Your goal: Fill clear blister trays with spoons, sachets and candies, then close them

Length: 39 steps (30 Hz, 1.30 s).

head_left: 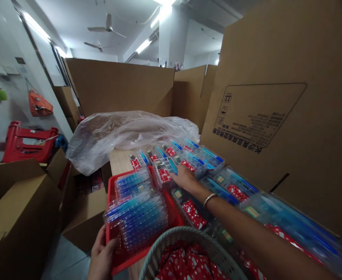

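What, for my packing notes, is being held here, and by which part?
The left hand grips the red plastic basket by its left rim; the right hand appears only to rest on a clear pack.

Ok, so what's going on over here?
A person's left hand holds the side of a red basket stacked with clear packs. The right hand rests on more clear packs laid out on a table. A grey woven basket of red packets sits nearby.
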Available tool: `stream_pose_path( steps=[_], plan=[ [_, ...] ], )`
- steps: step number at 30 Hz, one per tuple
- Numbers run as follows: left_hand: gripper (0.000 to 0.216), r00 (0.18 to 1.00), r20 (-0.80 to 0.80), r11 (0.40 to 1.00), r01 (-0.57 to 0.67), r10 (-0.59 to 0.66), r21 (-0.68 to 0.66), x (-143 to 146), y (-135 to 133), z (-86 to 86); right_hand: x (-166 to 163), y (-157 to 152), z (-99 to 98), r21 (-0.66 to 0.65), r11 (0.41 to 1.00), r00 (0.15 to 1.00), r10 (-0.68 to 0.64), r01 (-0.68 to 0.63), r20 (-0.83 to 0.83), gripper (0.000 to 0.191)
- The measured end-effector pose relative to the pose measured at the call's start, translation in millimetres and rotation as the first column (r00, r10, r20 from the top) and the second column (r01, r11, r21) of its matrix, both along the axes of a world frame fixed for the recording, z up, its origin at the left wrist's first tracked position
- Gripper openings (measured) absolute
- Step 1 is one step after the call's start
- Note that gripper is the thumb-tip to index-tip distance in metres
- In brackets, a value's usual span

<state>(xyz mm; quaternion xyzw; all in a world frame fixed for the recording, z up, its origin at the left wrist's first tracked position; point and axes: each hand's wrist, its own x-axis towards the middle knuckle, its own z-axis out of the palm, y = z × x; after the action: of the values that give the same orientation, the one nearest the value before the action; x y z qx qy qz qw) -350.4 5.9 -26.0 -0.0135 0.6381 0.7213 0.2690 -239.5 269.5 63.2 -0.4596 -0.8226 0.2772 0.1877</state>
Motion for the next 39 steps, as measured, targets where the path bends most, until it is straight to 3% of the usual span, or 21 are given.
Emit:
stream_pose_path(
  steps=[3, 6, 8, 11, 15, 21, 25, 30, 34, 36, 39],
  plan=[
    [0.064, 1.0, -0.003, 1.0, 0.019, -0.019, -0.008, -2.1, -6.1, 2.4, 0.1, -18.0, 4.4, 0.164, 0.982, 0.994, 0.078, -0.091, 0.082, 0.028],
    [0.065, 1.0, -0.005, 1.0, 0.023, -0.023, -0.009, -0.9, -6.3, 3.8, -2.4, -32.7, 5.2, 0.335, 0.899, 0.944, 0.196, -0.281, 0.265, 0.032],
    [0.063, 0.999, -0.018, 0.999, 0.037, -0.037, -0.008, 2.4, -3.3, 3.0, -3.1, -37.6, 3.5, 0.357, 0.869, 0.901, 0.196, -0.343, 0.388, 0.03],
    [0.06, 0.996, -0.067, 0.998, 0.065, -0.065, 0.006, 8.1, 2.4, -1.9, -2.2, -38.5, -0.4, 0.361, 0.874, 0.88, 0.139, -0.325, 0.455, 0.032],
    [0.057, 0.992, -0.106, 0.997, 0.069, -0.066, 0.023, 10.2, 3.4, -9.4, -5.6, -36.1, -5.9, 0.411, 0.874, 0.899, 0.064, -0.26, 0.433, 0.054],
    [0.055, 0.999, -0.038, 0.999, 0.037, -0.038, -0.015, 6.0, -16.1, -8.8, -12.9, -30.4, -15.8, 0.457, 0.867, 0.911, -0.011, -0.196, 0.412, 0.042],
    [0.049, 0.996, -0.087, 0.999, 0.012, -0.015, -0.042, 7.6, -18.9, -8.8, -9.3, -30.7, -18.3, 0.451, 0.867, 0.912, 0.008, -0.211, 0.41, 0.043],
    [0.054, 0.982, -0.174, 0.997, 0.059, -0.068, -0.055, 7.0, 6.2, -11.3, 0.6, -35.0, -4.9, 0.398, 0.877, 0.924, 0.116, -0.267, 0.365, 0.051],
    [0.056, 0.985, -0.168, 0.998, 0.042, -0.047, -0.038, 2.7, 18.9, -14.2, 52.8, -49.8, 13.7, 0.438, 0.85, 0.953, 0.23, -0.295, 0.195, 0.033],
    [0.056, 0.988, -0.151, 0.998, 0.035, -0.042, -0.046, 0.3, 20.1, -16.4, 110.4, -67.0, 10.8, 0.491, 0.836, 0.968, 0.24, -0.244, 0.072, 0.031],
    [0.055, 0.992, -0.121, 0.999, 0.013, -0.017, -0.036, -1.8, 21.1, -16.2, 231.2, -109.7, -20.1, 0.544, 0.836, 0.995, 0.095, -0.074, -0.011, 0.026]
  ],
)
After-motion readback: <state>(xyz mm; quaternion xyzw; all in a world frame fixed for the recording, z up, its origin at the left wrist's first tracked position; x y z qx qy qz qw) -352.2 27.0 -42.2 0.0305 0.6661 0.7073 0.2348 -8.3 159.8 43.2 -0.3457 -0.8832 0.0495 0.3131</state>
